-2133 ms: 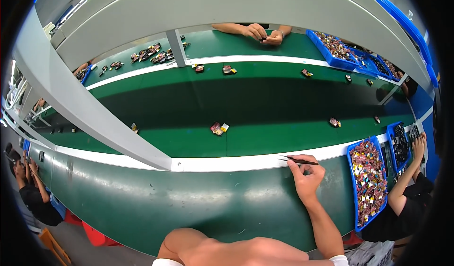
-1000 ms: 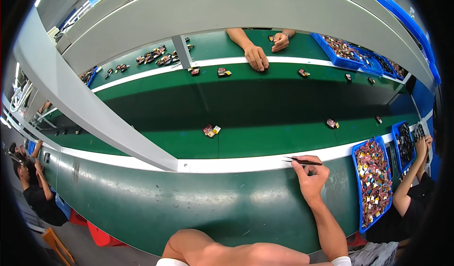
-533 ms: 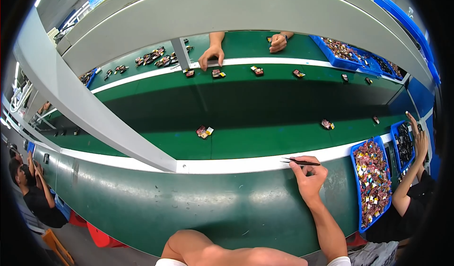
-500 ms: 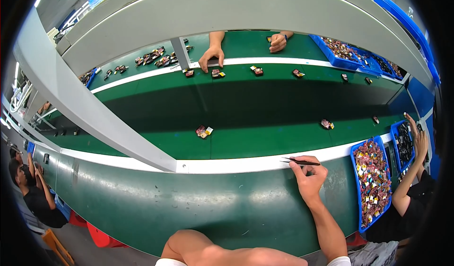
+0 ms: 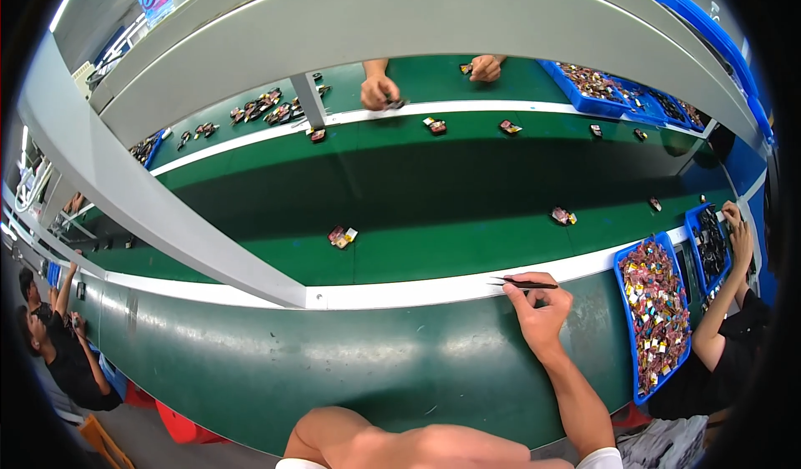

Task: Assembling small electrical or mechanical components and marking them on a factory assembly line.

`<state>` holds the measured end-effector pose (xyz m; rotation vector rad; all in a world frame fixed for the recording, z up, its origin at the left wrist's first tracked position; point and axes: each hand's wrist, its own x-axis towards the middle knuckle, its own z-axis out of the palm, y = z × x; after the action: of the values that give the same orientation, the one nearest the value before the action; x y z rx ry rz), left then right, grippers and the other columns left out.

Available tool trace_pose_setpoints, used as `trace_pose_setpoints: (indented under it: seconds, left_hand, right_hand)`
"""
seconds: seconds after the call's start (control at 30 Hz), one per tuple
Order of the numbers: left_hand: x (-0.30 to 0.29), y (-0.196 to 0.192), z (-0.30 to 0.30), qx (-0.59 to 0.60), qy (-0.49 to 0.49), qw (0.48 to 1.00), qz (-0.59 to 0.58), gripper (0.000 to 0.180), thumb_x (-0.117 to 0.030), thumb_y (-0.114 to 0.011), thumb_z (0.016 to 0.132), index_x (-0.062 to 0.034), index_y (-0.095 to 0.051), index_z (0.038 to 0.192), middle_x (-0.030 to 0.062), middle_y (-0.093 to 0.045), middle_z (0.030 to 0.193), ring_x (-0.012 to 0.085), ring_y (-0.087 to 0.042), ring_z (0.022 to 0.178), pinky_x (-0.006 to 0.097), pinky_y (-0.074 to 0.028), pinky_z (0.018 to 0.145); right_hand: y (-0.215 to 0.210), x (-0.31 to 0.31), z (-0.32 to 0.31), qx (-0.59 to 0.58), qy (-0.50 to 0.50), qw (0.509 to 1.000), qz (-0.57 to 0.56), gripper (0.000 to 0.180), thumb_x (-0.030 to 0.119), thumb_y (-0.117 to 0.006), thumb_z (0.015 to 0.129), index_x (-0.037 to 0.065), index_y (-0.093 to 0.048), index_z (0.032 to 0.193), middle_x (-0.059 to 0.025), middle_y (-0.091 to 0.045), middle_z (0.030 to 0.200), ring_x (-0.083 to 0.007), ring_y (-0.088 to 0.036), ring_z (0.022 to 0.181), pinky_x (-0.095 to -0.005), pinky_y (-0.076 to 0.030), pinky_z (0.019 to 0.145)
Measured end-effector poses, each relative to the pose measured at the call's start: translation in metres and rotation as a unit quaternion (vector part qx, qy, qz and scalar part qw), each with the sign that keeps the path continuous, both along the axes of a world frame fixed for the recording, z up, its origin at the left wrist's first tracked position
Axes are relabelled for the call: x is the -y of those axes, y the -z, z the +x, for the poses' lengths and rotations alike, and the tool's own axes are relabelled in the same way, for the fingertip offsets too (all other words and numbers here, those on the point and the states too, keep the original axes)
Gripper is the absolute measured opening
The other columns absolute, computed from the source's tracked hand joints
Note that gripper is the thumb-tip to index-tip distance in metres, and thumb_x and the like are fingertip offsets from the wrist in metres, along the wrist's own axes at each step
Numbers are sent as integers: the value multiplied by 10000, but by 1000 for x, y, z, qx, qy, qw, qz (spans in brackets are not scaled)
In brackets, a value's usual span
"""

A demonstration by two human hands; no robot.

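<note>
Tweezers point(image 5: 534, 284) in the right hand point(image 5: 544, 319), above front bench point(image 5: 250, 360) and rail point(image 5: 400, 295). To the right, a tray point(image 5: 628, 327) full of parts point(image 5: 655, 319), a second tray point(image 5: 693, 244) past it. Beyond the rail, a belt point(image 5: 459, 244) with loose pieces point(image 5: 341, 237); across it, far trays point(image 5: 596, 106) right, piles point(image 5: 257, 106) left.

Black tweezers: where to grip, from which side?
I'd pinch the black tweezers by the wider body behind the tips, coming from the near side, as the right hand does. They point left and the body is broader, so this should leave the slim, parted tips free.
</note>
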<state>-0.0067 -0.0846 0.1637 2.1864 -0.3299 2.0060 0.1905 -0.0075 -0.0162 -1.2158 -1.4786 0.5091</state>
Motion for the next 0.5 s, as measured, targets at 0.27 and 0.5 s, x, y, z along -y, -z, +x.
trace_pose_setpoints:
  seconds: [0.27, 0.5]
  left_hand:
    - [-2, -23, -21, -66, 30, 982, -173, 145, -31, -698, 615, -18, -558, 580, 91, -616, 671, 250, -657, 651, 257, -439, 449]
    - [-3, -15, -9, 37, -12, 968, -249, 69, -3, -680, 750, 49, -635, 742, 133, -640, 675, 227, -597, 529, 293, -469, 480]
  right_hand:
    - [3, -1, -2, 12, -10, 1000, 18, 105, 16, -828, 760, -23, -730, 750, -16, -770, 885, -41, -387, 426, -240, -311, 439]
    - [0, -1, 1, 10, -8, 1000, 29, 104, 46, -833, 774, -11, -747, 787, -7, -767, 885, -41, -376, 424, -239, -311, 435]
